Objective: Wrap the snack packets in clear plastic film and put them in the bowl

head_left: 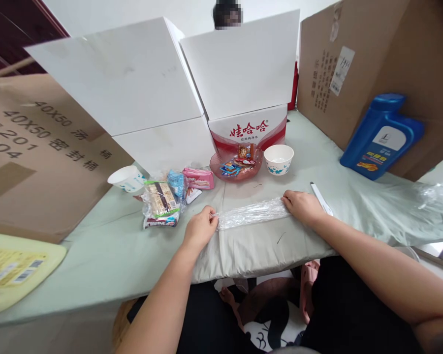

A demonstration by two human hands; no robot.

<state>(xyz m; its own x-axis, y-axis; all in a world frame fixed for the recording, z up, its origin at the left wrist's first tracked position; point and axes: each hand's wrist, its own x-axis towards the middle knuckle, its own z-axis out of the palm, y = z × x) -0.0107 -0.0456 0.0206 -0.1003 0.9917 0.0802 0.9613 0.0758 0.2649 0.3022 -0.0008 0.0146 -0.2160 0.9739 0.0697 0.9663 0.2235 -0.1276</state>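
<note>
A long strip of clear crinkled plastic wrap (251, 213) lies across the pale green table cover (107, 250). My left hand (200, 228) pinches its left end, fingers closed on it. My right hand (303, 205) presses down on its right end with fingers curled over the plastic. The strip is stretched flat between the two hands.
A pink glass dish of wrapped sweets (237, 163) and a white bowl (278, 158) stand behind the strip. Snack packets (166, 199) and a paper cup (127, 178) lie at left. A white pen (320, 196) is beside my right hand. A blue jug (382, 137), white cartons (151, 93) and brown boxes (40, 147) ring the table.
</note>
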